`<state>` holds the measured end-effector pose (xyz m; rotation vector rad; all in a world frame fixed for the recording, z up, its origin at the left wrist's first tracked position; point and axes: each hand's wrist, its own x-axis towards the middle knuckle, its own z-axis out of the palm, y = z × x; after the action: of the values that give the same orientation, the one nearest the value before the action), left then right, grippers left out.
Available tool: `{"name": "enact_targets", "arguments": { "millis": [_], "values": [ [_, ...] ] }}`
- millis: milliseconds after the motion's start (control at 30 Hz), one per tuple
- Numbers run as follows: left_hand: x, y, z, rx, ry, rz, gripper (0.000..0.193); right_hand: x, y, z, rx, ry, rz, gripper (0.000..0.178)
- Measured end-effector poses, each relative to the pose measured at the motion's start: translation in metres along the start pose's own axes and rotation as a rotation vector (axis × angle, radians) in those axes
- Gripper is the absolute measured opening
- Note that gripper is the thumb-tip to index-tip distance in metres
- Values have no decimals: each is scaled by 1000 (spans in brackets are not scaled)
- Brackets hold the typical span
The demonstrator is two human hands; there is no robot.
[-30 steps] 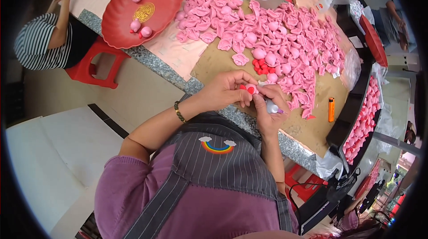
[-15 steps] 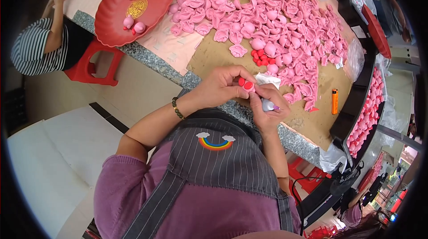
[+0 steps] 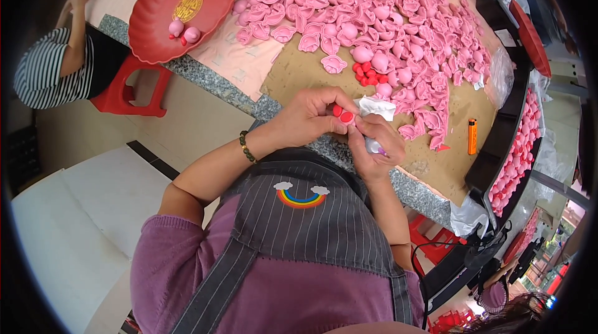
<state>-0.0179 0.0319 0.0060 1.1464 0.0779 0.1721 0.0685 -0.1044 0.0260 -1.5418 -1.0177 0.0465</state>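
My left hand (image 3: 309, 116) pinches a small pink piece with red parts (image 3: 346, 118) between thumb and fingers, near the table's front edge. My right hand (image 3: 378, 141) meets it there, its thumb and fingertips against the same piece. A small whitish bottle with a purple tip (image 3: 374, 146) is tucked in the curled fingers of that hand. Just beyond lies a crumpled white tissue (image 3: 377, 107). Past it are a little heap of red pieces (image 3: 369, 75) and several pink balls (image 3: 362, 54), beside a wide spread of pink petal-like cups (image 3: 305, 16).
A red scalloped tray (image 3: 146, 22) with three pink balls stands at the far left. An orange lighter (image 3: 472, 136) lies at right, near a black tray (image 3: 514, 159) full of pink and red pieces. A person in striped clothing (image 3: 47, 66) works beyond a red stool (image 3: 134, 88).
The view has shifted slightly. Both hands keep hold of the pink piece, nearly unmoved; the bottle's purple tip has turned a little lower in my right hand.
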Motion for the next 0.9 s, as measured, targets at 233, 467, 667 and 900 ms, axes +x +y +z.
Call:
{"name": "enact_targets", "arguments": {
  "millis": [233, 467, 667, 900],
  "values": [
    [-1, 4, 0, -84, 10, -109, 20, 1, -1, 0, -5, 6, 0, 10],
    [4, -2, 3, -107, 52, 49, 20, 0, 2, 3, 127, 5, 177, 9],
    [4, -2, 5, -54, 67, 77, 28, -2, 2, 1, 214, 4, 290, 10],
    [3, -5, 6, -85, 77, 89, 31, 3, 2, 4, 232, 32, 255, 14]
  ]
}}
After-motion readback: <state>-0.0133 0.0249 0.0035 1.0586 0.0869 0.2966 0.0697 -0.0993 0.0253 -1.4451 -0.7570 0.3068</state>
